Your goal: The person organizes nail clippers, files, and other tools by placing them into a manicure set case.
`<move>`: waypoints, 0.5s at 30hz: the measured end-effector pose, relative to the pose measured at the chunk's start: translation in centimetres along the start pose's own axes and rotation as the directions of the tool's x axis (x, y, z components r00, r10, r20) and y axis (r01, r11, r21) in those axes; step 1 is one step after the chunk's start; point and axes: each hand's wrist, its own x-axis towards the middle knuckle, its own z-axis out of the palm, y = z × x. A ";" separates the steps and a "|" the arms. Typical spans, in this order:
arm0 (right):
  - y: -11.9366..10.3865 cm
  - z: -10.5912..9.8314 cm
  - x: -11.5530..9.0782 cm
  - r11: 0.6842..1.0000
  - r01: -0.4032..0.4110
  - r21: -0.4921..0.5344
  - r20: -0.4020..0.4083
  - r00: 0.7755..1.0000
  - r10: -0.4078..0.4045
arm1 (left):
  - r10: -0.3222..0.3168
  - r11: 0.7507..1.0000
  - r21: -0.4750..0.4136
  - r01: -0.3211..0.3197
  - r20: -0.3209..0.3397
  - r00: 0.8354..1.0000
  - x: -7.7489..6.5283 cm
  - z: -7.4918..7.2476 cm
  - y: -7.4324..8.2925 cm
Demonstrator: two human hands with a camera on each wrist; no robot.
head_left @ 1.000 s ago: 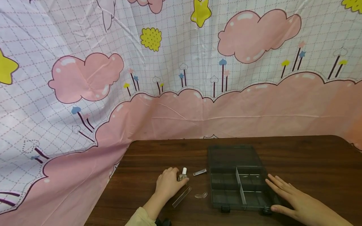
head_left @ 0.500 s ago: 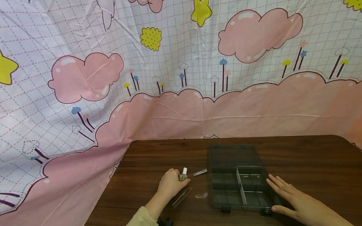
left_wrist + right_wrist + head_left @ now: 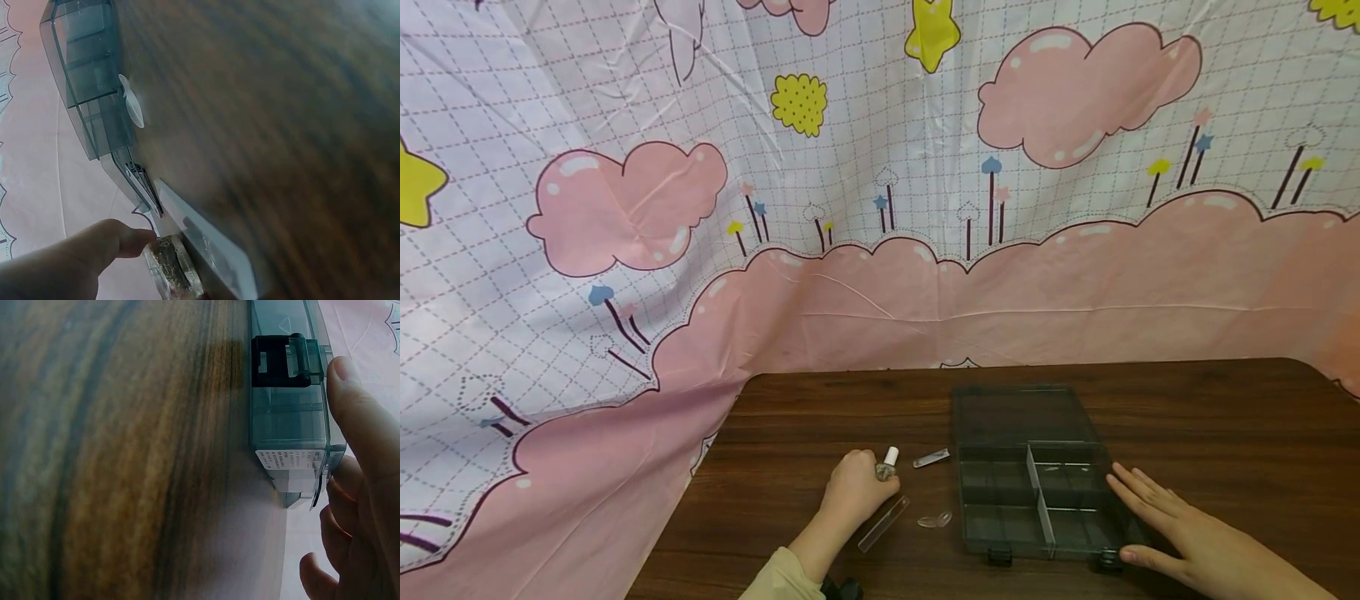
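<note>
My left hand [image 3: 856, 493] pinches a small glass nail polish bottle [image 3: 886, 471] between thumb and fingers. Its white cap [image 3: 891, 456] points up and leans a little to the right. Glitter shows through the bottle's glass [image 3: 169, 265] in the left wrist view, with the thumb against it. On the other side, my right hand [image 3: 1183, 533] rests along the right edge of a dark see-through compartment box [image 3: 1018, 550], fingers straight. The right wrist view puts that thumb at the top rim, beside a black latch [image 3: 275, 361]. The box's lid [image 3: 1018, 414] lies folded back.
Between the left hand and the box lie a nail clipper [image 3: 932, 457], a clear flat strip [image 3: 883, 524] and small clear oval pieces [image 3: 935, 520]. A pale divider [image 3: 1041, 508] splits the box. Behind the wooden table [image 3: 1225, 417] hangs a printed cloth [image 3: 880, 283].
The left thumb and fingers have closed in on the nail polish bottle, and its cap has tipped slightly to the right. The right hand stays at the box.
</note>
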 end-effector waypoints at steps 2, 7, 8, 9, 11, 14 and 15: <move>0.0 0.0 0.0 1.000 -0.001 0.004 0.005 1.000 0.001 | -0.007 1.000 -0.007 0.007 0.003 1.000 0.0 0.0 0.0; 0.0 0.0 -0.1 1.000 0.001 0.012 0.018 1.000 -0.001 | -0.015 1.000 -0.021 0.015 0.006 1.000 -0.1 -0.2 0.1; 0.0 0.0 -0.1 1.000 0.001 0.010 0.017 1.000 -0.001 | -0.013 1.000 -0.022 0.013 0.005 1.000 -0.1 -0.2 0.1; 0.0 0.0 -0.1 1.000 0.001 0.011 0.018 1.000 -0.001 | -0.011 1.000 -0.024 0.011 0.003 1.000 -0.1 -0.2 0.1; 0.0 0.0 -0.1 1.000 0.002 0.009 0.017 1.000 -0.002 | -0.007 1.000 -0.026 0.007 -0.001 1.000 -0.1 -0.3 0.1; -0.1 0.0 -0.1 1.000 -0.004 0.007 0.021 1.000 0.004 | -0.003 1.000 -0.025 0.003 -0.014 1.000 -0.1 -0.4 0.1; -0.1 0.0 -0.1 1.000 -0.006 0.005 0.020 1.000 0.006 | -0.005 1.000 -0.026 0.004 -0.018 1.000 -0.1 -0.5 0.2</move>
